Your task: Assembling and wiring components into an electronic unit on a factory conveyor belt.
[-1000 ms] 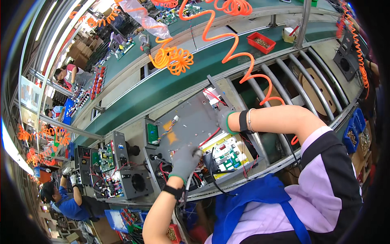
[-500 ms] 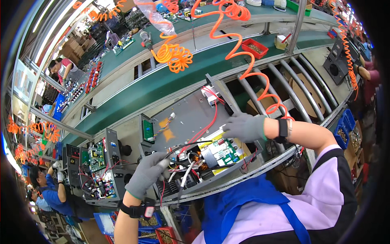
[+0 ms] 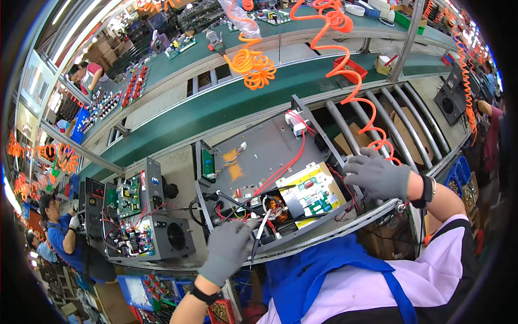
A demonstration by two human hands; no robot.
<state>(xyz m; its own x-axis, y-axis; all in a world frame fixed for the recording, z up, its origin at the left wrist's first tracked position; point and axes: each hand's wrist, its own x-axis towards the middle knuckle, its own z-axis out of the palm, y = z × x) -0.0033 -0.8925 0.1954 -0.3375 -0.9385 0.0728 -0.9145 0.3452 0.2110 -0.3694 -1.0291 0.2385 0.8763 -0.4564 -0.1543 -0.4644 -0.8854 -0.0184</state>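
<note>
An open grey metal chassis (image 3: 259, 148) lies in front of me, with a green-and-white circuit board (image 3: 315, 197), a copper-wound coil (image 3: 278, 208) and red wires (image 3: 286, 167) inside. My gloved left hand (image 3: 229, 251) is at its near left edge, fingers stretched toward a cable with a white sleeve (image 3: 263, 224); no firm grip shows. A black cable (image 3: 237, 200) runs across the wiring beyond those fingers. At the chassis's right wall is my gloved right hand (image 3: 377, 174), fingers apart and nothing visible in them. Its palm side is hidden.
A second chassis (image 3: 145, 227) full of boards stands to the left. Metal rollers (image 3: 372, 121) lie to the right, below an orange coiled hose (image 3: 350, 81). Beyond runs a green conveyor belt (image 3: 178, 127). A red parts bin (image 3: 353, 70) sits farther back; a co-worker (image 3: 62, 232) stands far left.
My left hand has come away from the black cable and moved down and right. My right hand has shifted from above the circuit board to the chassis's right wall. The view has turned slightly.
</note>
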